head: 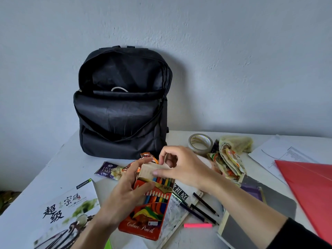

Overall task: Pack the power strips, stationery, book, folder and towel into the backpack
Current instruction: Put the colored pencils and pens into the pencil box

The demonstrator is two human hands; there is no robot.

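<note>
A black backpack [122, 105] stands open against the wall, a white cord loop [119, 89] showing inside. My left hand [125, 191] grips a red colour pencil box [149, 209] by its upper part, just above the table. My right hand [181, 166] pinches the box's open top flap [149, 170]. A book with a white and green cover [68, 209] lies at the front left. A red folder [309, 191] lies at the right. A patterned towel [230, 155] is crumpled behind my right hand.
A tape roll [200, 143] sits right of the backpack. Snack packets [109, 170] lie in front of it. Dark pens [204, 207], a pink highlighter [197, 225], another book [179, 205], a grey notebook [258, 212] and printed papers [287, 155] cover the right half of the white table.
</note>
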